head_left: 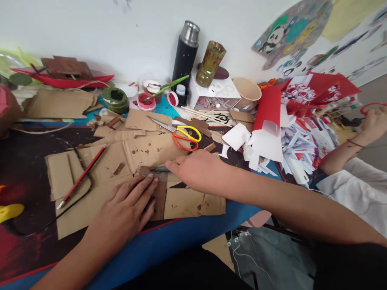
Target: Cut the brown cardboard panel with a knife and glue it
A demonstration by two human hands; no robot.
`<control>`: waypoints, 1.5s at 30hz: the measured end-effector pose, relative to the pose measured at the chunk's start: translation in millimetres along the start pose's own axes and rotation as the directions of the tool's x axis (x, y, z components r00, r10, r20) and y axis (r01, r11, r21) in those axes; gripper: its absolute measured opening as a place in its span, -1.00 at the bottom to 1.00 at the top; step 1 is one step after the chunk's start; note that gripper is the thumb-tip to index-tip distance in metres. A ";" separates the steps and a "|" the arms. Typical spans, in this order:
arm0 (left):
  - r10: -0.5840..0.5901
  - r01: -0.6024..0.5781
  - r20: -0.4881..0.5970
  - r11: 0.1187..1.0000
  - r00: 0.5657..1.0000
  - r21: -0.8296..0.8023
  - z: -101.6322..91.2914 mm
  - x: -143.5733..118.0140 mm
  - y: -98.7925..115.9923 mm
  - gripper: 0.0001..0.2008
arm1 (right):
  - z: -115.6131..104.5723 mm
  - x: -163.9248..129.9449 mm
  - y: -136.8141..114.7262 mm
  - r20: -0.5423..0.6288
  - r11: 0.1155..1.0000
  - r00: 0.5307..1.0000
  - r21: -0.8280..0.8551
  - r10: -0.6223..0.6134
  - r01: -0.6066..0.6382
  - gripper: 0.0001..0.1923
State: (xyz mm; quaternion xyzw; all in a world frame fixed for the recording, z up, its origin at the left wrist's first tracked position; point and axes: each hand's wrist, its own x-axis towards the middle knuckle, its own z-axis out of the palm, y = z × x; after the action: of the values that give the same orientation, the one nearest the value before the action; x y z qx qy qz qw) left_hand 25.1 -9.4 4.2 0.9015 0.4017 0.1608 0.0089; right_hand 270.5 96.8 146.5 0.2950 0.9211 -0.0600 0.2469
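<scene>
My left hand (130,203) lies flat with fingers stretched out, pressing a clear ruler-like strip (160,176) onto a brown-painted piece of cardboard (160,197). My right hand (196,171) is closed around a slim dark-green craft knife (161,168), its index finger stretched along the top. The knife's tip points left, along the strip's far edge, close to my left fingertips. Its blade is too small to make out. Beneath lie plain cardboard sheets (195,202) with brown paint spots. Scissors (181,132) with orange and yellow handles rest just beyond my right hand.
A red pencil (83,175) and a black cord (86,189) lie left. Behind stand paint pots (146,102), a green pot (115,100), a black flask (186,56) and a red model boat (75,82). Paper scraps (298,141) pile up right, near another person's arm (347,149).
</scene>
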 end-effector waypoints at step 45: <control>0.016 -0.016 -0.004 0.999 1.000 -0.031 -3.4 0.0 -0.2 -0.41 | -3.9 -9.5 -7.0 -0.047 0.999 0.998 -0.012 0.029 -0.030 -0.56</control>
State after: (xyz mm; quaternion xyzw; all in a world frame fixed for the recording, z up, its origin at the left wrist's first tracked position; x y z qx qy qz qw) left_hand 23.9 -9.7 7.3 0.9041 0.3921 0.1688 0.0206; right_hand 271.5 87.2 154.3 0.3081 0.9226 -0.0434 0.2280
